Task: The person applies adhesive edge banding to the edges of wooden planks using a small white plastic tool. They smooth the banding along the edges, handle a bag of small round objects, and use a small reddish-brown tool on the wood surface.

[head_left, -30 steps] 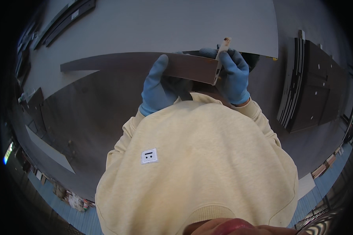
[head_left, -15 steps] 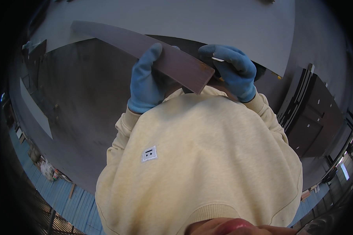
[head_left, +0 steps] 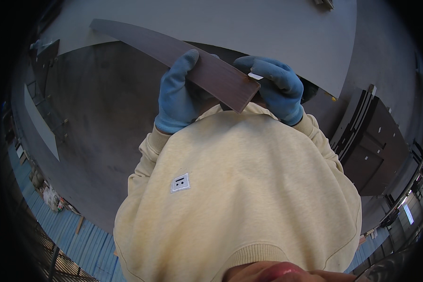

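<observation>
Above the cream sweatshirt [head_left: 249, 188], the dark wood strip [head_left: 174, 51] now stretches far leftward, swung out from its earlier foreshortened pose; left hand [head_left: 178, 96] wraps it, fingers curled; right hand [head_left: 277, 87] pinches a small white piece [head_left: 255, 75] against its near end.

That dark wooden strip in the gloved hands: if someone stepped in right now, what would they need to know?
Left hand: blue glove, grip closed around the dark wooden strip, thumb on top.
Right hand: blue glove, at the strip's near end, pinching a small white piece against it.
The strip is held up in front of the chest, running away to the upper left, above a large grey board. More dark panels lie stacked to the right.
Done: strip picked up and held by both hands.
Left: I cannot tell what the white piece is or how far that work has got.
</observation>
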Available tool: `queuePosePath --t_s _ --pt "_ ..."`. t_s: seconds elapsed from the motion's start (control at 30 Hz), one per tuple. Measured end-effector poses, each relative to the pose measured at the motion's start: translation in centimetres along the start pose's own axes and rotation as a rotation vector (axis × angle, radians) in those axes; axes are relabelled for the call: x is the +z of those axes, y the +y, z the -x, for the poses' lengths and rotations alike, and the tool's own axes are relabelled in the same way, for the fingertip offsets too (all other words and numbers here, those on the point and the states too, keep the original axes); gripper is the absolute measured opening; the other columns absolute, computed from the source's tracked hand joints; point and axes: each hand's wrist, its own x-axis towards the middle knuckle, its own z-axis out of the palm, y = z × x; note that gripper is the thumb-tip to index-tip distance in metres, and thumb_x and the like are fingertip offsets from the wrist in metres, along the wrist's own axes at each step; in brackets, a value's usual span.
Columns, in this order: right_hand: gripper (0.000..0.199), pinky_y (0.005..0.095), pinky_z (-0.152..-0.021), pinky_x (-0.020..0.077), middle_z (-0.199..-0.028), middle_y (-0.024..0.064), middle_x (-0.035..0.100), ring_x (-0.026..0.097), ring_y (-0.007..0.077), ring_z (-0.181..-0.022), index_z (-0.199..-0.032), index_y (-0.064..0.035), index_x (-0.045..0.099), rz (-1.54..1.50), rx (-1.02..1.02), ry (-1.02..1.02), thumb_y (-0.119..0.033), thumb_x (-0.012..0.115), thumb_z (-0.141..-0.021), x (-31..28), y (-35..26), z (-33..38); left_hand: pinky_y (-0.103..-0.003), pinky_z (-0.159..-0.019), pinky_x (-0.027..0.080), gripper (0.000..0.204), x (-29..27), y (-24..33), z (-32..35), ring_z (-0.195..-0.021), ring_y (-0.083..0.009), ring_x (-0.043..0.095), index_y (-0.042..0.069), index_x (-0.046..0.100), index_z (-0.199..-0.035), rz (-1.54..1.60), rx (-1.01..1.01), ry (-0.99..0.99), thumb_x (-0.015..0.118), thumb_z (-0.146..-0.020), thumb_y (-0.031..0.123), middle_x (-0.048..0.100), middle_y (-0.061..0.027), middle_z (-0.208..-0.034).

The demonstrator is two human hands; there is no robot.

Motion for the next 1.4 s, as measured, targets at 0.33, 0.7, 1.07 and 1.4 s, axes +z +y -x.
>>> queuePosePath --t_s 0.33,0.7,1.07,1.4 --pt "0.054 0.0492 -0.102 0.0619 -0.137 0.0323 0.066 0.071 0.0419 -0.123 -0.134 0.0045 0.065 0.052 -0.018 -0.025 0.025 0.048 -0.087 0.1 0.1 0.4 -0.044 -0.098 0.062 0.035 -0.3 0.4 0.4 -0.108 -0.0276 0.073 0.004 0.070 -0.120 -0.056 0.014 0.002 0.073 -0.102 0.034 0.076 -0.0132 -0.112" --pt "0.042 0.0433 -0.087 0.0613 -0.128 0.0177 0.075 0.076 0.0366 -0.105 -0.122 -0.0073 0.072 0.853 -0.201 -0.111 0.001 0.072 -0.081 -3.3 -0.8 -1.0 -0.042 -0.097 0.064 0.037 -0.6 1.7 1.0 -0.110 -0.0271 0.075 0.004 0.069 -0.123 -0.153 0.059 0.004 0.074 -0.102 0.034 0.076 -0.0140 -0.115" --pt "0.051 0.0376 -0.083 0.0611 -0.133 0.0061 0.072 0.075 0.0219 -0.108 -0.115 -0.0229 0.074 1.695 -0.229 -0.354 -0.060 0.080 -0.081 -0.6 -8.0 -4.3 -0.042 -0.079 0.071 0.043 -2.2 -0.3 -1.7 -0.098 -0.0289 0.079 -0.002 0.068 -0.121 -0.178 0.131 0.061 0.073 -0.101 0.035 0.075 -0.0179 -0.108" --pt "0.039 0.0349 -0.085 0.0598 -0.133 0.0028 0.072 0.074 0.0194 -0.109 -0.107 -0.0237 0.076 1.764 -0.172 -0.292 -0.055 0.078 -0.084 0.1 -8.0 -3.1 -0.038 -0.093 0.070 0.034 -2.8 -0.4 -2.5 -0.112 -0.0250 0.075 0.001 0.068 -0.125 -0.200 0.120 0.016 0.072 -0.104 0.028 0.073 -0.0149 -0.119"
